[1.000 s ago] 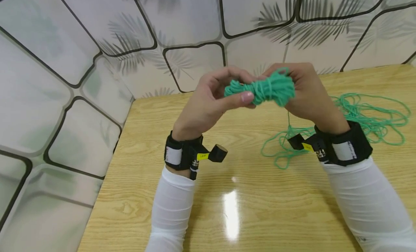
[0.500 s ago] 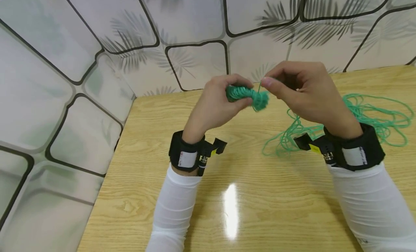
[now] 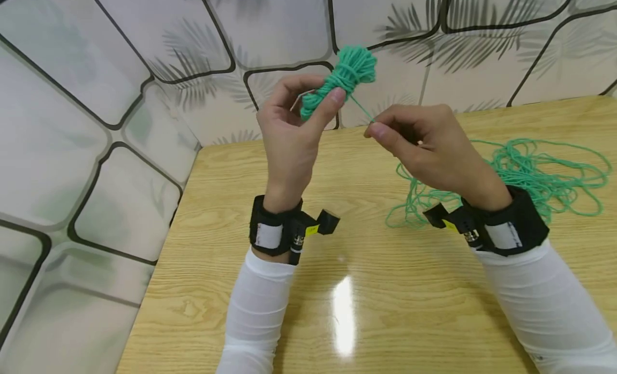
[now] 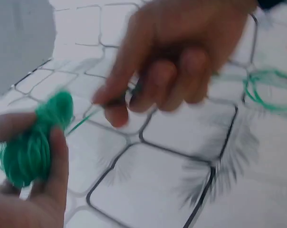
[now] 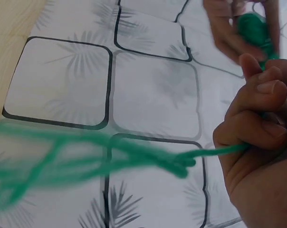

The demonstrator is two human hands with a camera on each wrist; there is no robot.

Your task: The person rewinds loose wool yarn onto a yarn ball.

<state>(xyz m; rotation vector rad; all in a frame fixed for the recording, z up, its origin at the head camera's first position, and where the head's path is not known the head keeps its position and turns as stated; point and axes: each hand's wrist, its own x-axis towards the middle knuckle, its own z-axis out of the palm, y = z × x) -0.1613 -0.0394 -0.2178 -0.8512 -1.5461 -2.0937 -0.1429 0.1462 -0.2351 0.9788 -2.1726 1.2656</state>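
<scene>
A wound bundle of green cord (image 3: 351, 69) is held in my left hand (image 3: 291, 133), thumb in front and fingers behind, its looped end tilted up to the right. Several turns wrap round the bundle's middle. From there a short taut strand (image 3: 362, 108) runs to my right hand (image 3: 429, 143), which pinches it between thumb and forefinger. The left wrist view shows the bundle (image 4: 29, 152) between thumb and fingers, the right hand (image 4: 167, 57) beside it. In the right wrist view, cord (image 5: 219, 151) trails out of the curled right fingers (image 5: 257, 128).
A loose tangle of green cord (image 3: 544, 173) lies on the wooden table (image 3: 231, 288), partly behind the right wrist. Patterned wall panels (image 3: 289, 31) stand along the table's back and left edges. Both wrists wear black straps with small cameras (image 3: 328, 222).
The left hand has raised the bundle and turned it from nearly level to steeply tilted. The right hand, earlier against the bundle, has pulled away right with the strand between its fingertips.
</scene>
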